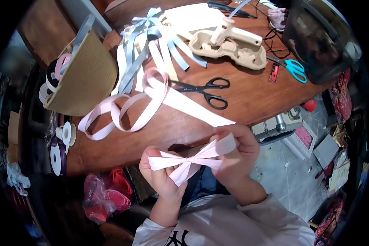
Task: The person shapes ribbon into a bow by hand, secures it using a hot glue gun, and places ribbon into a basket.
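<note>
A pale pink ribbon bow [190,160] is held up between my two hands, just in front of the table edge. My left hand [162,174] pinches the bow's left loop, its fingers partly hidden behind the ribbon. At the other side my right hand [235,153] grips the right loop between thumb and fingers. From the right hand a long pink ribbon [192,106] runs back over the table and curls into loose coils at the left. Black-handled scissors [203,88] lie beside that ribbon on the wood.
On the wooden table [250,98] stand a woven basket [84,78] with ribbon rolls and a cardboard cup tray [250,57] carrying a glue gun [238,35]. Blue and cream ribbons [145,37] lie bunched behind. Teal scissors [294,69] sit right; ribbon spools [57,158] are at the left edge.
</note>
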